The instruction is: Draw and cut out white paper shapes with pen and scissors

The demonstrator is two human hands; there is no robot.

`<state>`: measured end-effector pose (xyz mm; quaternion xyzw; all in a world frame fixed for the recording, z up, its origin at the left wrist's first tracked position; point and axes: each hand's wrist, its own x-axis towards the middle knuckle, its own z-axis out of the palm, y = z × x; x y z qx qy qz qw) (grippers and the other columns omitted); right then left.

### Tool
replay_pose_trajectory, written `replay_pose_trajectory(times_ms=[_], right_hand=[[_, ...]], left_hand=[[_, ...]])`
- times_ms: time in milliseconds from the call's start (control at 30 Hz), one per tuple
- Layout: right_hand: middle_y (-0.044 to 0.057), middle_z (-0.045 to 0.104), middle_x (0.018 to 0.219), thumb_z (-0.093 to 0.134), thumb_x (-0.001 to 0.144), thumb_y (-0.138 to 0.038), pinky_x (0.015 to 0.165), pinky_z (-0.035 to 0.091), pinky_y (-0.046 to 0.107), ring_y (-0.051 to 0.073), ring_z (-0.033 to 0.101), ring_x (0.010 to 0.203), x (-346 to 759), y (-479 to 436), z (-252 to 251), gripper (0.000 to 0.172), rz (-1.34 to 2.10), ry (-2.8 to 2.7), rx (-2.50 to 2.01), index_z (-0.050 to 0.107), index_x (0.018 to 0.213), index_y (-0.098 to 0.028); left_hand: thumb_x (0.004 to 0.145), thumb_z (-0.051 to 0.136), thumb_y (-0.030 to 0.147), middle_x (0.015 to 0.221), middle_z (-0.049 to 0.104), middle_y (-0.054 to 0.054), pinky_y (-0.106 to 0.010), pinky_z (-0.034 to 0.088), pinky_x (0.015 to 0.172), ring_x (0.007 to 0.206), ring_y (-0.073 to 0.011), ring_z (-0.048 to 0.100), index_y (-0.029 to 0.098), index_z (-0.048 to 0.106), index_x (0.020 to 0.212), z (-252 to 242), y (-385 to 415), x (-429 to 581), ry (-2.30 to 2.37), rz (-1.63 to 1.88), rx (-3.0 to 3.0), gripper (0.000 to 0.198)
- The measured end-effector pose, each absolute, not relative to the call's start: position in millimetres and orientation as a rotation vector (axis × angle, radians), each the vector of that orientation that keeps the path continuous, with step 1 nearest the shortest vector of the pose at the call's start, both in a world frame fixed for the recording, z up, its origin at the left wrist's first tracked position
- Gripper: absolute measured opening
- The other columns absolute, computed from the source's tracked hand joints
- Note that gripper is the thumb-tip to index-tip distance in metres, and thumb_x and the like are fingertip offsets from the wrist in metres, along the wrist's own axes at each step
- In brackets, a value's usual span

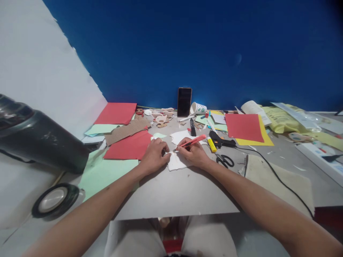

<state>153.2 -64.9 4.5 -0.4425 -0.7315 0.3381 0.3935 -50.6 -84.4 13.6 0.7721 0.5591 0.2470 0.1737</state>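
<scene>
On the table (184, 200), over white paper (177, 163) touched by the half-curled left hand (154, 154), a rightward-slanting red pen-like tool (197, 139) is pinched by the right hand (194, 155)

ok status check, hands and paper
Right hand gripping red tool, tip at white paper. Left hand at paper's left edge. Scissors, glue gun near right wrist.
</scene>
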Motion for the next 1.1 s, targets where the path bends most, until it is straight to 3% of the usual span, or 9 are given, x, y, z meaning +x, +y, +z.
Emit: replay_pose_trajectory(times_ms=[1100], right_hand=[[-0.001, 0.060, 0.066, 0.057, 0.077, -0.024, 0.061, 0.040, 0.026, 0.015, 0.053, 0.064, 155.0, -70.1, 3.6, 0.008, 0.802, -1.871, -1.095, 0.058, 0.070, -0.021]], left_hand=[[0.081, 0.063, 0.025, 0.091, 0.055, -0.005, -0.038, 0.042, 0.077, 0.094, -0.0258, 0.050, 0.022, 0.056, 0.077, 15.1, -86.3, -50.1, 1.621, 0.640, 2.199, 0.009]])
